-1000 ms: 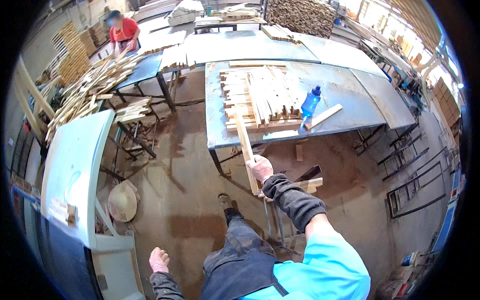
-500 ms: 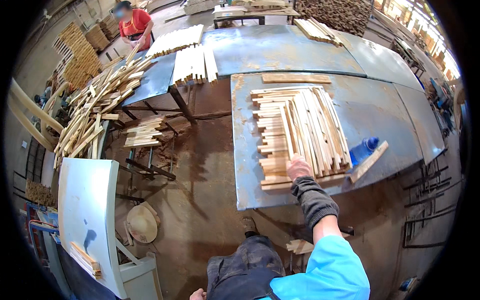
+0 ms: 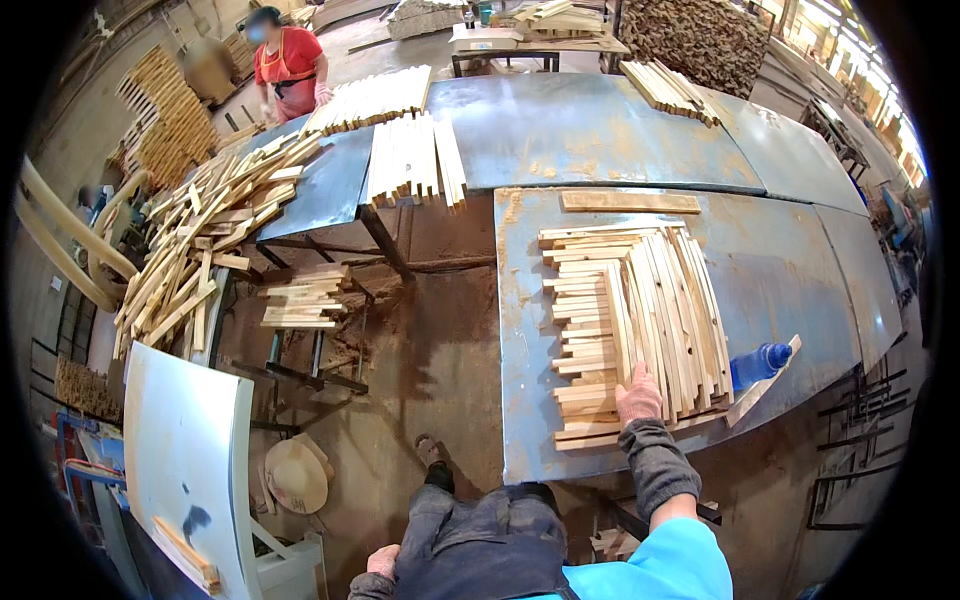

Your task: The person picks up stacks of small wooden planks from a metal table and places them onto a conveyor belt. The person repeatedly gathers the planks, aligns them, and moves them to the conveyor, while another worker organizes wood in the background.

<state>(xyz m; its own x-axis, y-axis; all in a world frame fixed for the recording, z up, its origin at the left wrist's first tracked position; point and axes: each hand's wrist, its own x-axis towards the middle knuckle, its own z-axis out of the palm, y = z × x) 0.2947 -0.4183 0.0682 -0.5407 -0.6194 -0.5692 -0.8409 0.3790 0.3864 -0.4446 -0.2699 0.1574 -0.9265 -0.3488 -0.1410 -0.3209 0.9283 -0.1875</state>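
Observation:
My right hand (image 3: 640, 396), in a dark sleeve cover, is at the near end of a layer of pale wooden strips (image 3: 660, 310). Its fingers close on the end of a strip (image 3: 619, 325) at the left side of that layer. These strips lie lengthwise over other strips (image 3: 583, 345) set crosswise, whose ends stick out to the left. Low beside my lap, my left hand (image 3: 382, 561) hangs with curled fingers, and nothing shows in it.
The pile rests on a metal-topped table (image 3: 525, 400). Right of it are a blue bottle (image 3: 757, 366) and a loose board (image 3: 765, 385); another board (image 3: 630, 203) lies beyond. Loose strips heap up at left (image 3: 205, 230). A person in red (image 3: 290, 65) stands at the far left.
My view has shifted, so the tables sit lower and further right. The right hand stays at the near strip ends. The left hand shows more fully. The other person stands more upright.

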